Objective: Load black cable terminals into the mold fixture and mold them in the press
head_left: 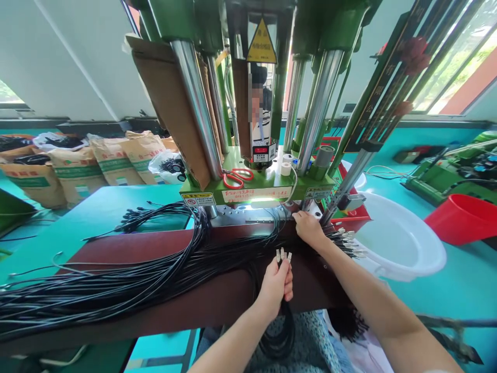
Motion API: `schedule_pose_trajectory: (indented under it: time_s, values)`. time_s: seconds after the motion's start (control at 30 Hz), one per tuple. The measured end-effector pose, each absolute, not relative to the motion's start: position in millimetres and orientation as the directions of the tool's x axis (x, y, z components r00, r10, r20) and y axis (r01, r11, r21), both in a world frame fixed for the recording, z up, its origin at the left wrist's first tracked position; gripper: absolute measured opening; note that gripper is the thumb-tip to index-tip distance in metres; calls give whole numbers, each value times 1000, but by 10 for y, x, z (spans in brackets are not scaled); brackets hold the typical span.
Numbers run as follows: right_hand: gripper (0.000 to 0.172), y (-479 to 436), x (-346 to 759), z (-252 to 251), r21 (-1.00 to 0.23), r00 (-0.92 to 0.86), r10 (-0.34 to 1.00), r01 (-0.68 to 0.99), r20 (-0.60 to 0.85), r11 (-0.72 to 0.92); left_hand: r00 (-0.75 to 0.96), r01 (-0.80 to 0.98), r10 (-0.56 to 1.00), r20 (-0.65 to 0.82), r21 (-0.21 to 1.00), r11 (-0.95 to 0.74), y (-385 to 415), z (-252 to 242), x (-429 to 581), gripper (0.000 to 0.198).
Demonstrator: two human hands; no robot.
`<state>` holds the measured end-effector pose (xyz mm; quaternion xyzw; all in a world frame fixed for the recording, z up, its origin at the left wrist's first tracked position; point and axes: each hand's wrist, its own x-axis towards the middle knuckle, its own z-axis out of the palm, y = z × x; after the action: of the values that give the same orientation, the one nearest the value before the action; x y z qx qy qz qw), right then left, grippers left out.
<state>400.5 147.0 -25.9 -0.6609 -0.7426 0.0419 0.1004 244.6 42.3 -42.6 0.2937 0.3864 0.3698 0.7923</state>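
My left hand (275, 285) is closed around a bundle of black cables (286, 326), which hangs in a loop below the fist. Several pale connectors (283, 255) stick up out of the top of this grip. Beyond it, my right hand (309, 228) reaches to the right end of the metal mould plate (252, 215) in the green press. Its fingers are bent together at the plate edge; what they pinch is too small to make out. Thin cables (277, 220) run from the plate down over the brown bench top (229, 295).
Many black cables (116, 290) lie along the bench to the left. More connector ends (347, 243) lie right of my right forearm. Red-handled scissors (237, 177) rest on the press ledge. A white basin (423, 248) and a red bucket (464, 220) stand at right, paper sacks (77, 173) at left.
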Motion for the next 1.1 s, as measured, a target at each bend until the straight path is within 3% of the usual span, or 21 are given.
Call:
schedule_pose_trajectory:
  time_s: [0.13,0.23,0.37,0.5,0.57,0.63,0.7,0.73,0.9,1.1]
  values:
    - [30,1562,3982,-233,-106,-134,991,986,-13,132,413,-334,834,-367,791,513,397,-475,2441,53]
    - [25,1516,4026,-117,-125,-169,977,980,-129,154,406,-362,843,-351,786,502,401,-490,2424,52]
    - [9,1199,4181,33,-225,-140,962,971,-235,86,405,-385,846,-346,775,501,408,-499,2388,50]
    - [6,606,4271,-23,-401,-75,933,913,-353,-79,446,-351,826,-344,782,515,388,-481,2411,47]
    - [10,327,4238,-139,-607,-54,928,770,-368,-196,490,-274,791,-366,797,539,374,-457,2463,44]
    - [20,129,4167,-268,-862,-10,945,412,-327,-294,544,-172,741,-394,812,558,365,-427,2536,40]
    - [31,25,4094,-370,-960,60,960,56,-272,-276,584,-89,702,-408,827,555,366,-398,2614,37]
    - [36,3,4066,-406,-969,88,965,-31,-247,-246,593,-61,692,-412,834,549,370,-386,2651,36]
    - [47,5,4047,-489,-976,150,971,-149,-184,-162,609,3,667,-430,842,540,397,-392,2753,33]
    - [50,-8,4060,-520,-981,164,971,-118,-173,-155,613,-4,669,-420,845,535,396,-436,2741,34]
